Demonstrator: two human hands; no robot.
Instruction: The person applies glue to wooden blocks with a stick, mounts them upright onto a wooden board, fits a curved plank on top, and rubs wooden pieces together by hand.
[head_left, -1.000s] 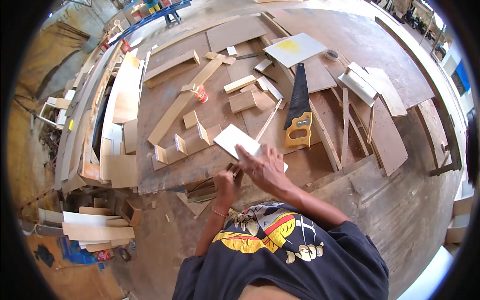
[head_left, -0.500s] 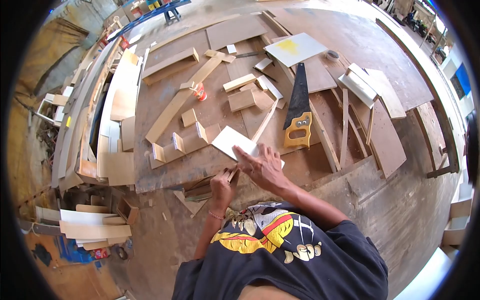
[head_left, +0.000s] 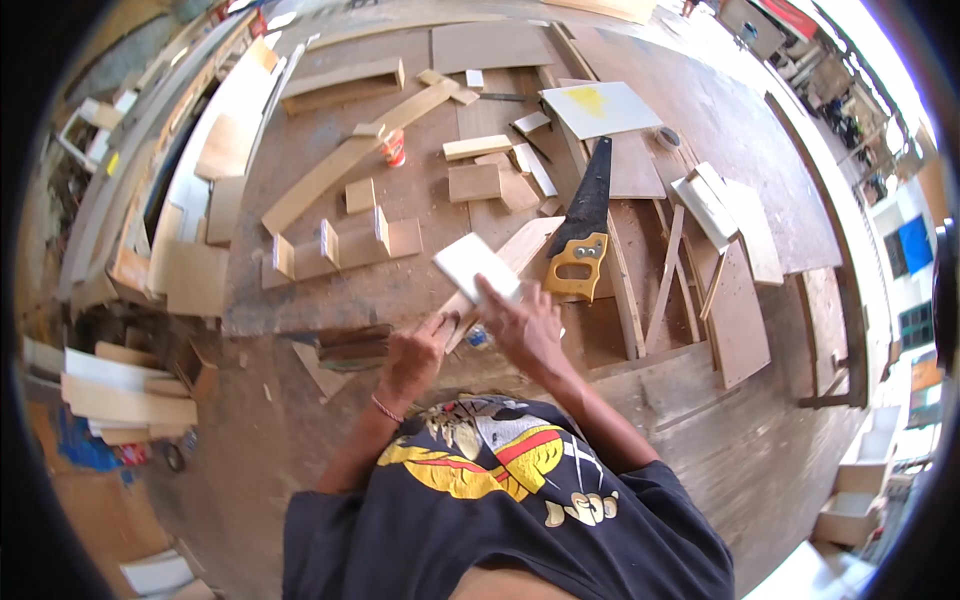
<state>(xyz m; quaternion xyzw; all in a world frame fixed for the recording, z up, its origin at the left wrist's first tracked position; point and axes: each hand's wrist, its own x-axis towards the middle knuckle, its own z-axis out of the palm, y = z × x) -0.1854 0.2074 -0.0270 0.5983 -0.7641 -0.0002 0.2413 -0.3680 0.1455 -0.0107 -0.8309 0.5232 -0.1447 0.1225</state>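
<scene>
My left hand (head_left: 418,350) is closed round the near end of a light wooden strip (head_left: 532,240), which slants away over the table edge towards the saw. My right hand (head_left: 525,322) is closed on a small white board (head_left: 468,262), with its fingers on the board's lower right side. The white board lies across the strip and hides its middle; I cannot tell whether the two touch. Right of them rests a handsaw (head_left: 588,205) with a dark blade and a yellow handle. A wooden piece with three upright dividers (head_left: 328,245) sits to the left.
The worktable (head_left: 350,310) carries a long plank (head_left: 350,165), a red cup (head_left: 393,148), small wood blocks (head_left: 474,183) and a white panel with a yellow stain (head_left: 605,110). Offcuts (head_left: 130,385) are stacked on the lower left. Long rails (head_left: 625,270) run along the right.
The strip in my left hand has turned and now shows its broad face. My left hand has moved slightly left. The white board has tilted a little, and the whole view has shifted.
</scene>
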